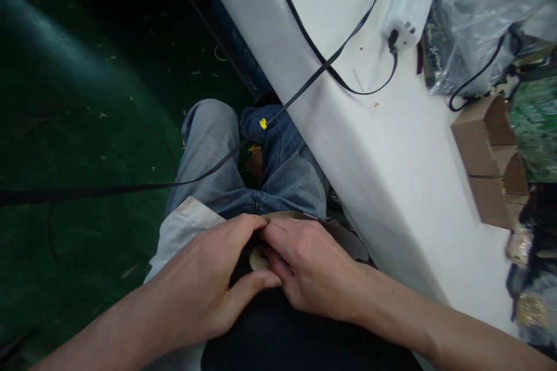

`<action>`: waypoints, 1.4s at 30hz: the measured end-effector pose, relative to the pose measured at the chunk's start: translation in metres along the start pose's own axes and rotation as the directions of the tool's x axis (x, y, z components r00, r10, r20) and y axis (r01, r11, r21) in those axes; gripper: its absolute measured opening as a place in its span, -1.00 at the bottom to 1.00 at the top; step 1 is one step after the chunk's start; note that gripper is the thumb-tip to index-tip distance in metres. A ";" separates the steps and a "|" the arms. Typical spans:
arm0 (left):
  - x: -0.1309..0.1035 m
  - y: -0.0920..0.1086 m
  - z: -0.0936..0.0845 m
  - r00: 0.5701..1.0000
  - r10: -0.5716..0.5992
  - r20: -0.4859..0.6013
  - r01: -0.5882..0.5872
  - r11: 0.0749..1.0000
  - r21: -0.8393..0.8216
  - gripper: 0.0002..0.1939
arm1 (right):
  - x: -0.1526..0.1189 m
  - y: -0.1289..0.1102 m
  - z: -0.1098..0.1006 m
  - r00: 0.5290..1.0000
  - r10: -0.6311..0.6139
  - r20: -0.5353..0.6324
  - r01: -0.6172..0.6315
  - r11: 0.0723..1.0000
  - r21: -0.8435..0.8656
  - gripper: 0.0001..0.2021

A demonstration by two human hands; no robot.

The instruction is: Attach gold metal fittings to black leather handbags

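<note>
My left hand (217, 272) and my right hand (313, 266) meet low over my lap, in front of black cloth (296, 330). The fingers of both are curled and pinched together, the two hands touching. Between them a small round, cream-coloured piece (257, 259) shows in part; its kind is unclear. Most of whatever the fingers grip is hidden. Just beyond my right hand, a rounded greyish-brown edge (348, 239) shows, its kind also unclear. White cloth (187, 232) lies beside my left hand.
A white-covered table (391, 179) runs diagonally on the right. A black flat cord (217, 168) with a yellow tag (263, 123) crosses above my jeans (209, 139) onto it. A white plug-in box (409, 8), clear plastic bags (478, 23) and an open cardboard box (491, 162) stand there.
</note>
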State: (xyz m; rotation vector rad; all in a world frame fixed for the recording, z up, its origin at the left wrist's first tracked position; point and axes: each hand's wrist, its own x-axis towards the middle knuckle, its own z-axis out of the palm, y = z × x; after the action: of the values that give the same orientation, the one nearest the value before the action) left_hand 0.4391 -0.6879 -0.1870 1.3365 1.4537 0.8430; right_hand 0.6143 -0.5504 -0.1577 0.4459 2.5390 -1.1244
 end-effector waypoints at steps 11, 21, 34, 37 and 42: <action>0.021 -0.016 0.006 0.999 -0.015 -0.031 0.006 0.965 -0.263 -0.72 | -0.016 -0.003 0.016 0.981 -0.055 -0.189 0.015 0.979 -0.205 -0.84; 0.020 -0.014 0.017 0.987 -0.146 -0.071 0.105 0.909 -0.403 -0.78 | -0.027 -0.002 0.021 0.968 -0.080 -0.240 0.039 0.984 -0.171 -0.85; 0.018 -0.025 0.023 0.999 -0.050 0.004 0.048 0.936 -0.349 -0.79 | -0.034 0.002 0.014 0.970 -0.058 -0.236 0.050 0.998 -0.037 -0.86; 0.017 -0.025 0.027 1.000 -0.023 -0.008 0.018 0.939 -0.343 -0.77 | -0.035 0.002 0.011 0.976 -0.011 -0.219 0.016 1.000 0.022 -0.84; 0.015 -0.026 0.032 0.999 -0.017 -0.039 0.003 0.941 -0.339 -0.77 | -0.030 0.004 0.014 0.970 -0.002 -0.243 0.007 1.000 0.019 -0.81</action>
State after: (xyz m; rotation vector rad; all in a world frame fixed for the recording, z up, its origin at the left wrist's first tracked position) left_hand 0.4613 -0.6810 -0.2241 1.0563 1.2745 1.0660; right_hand 0.6452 -0.5626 -0.1566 0.6177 2.7401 -1.1606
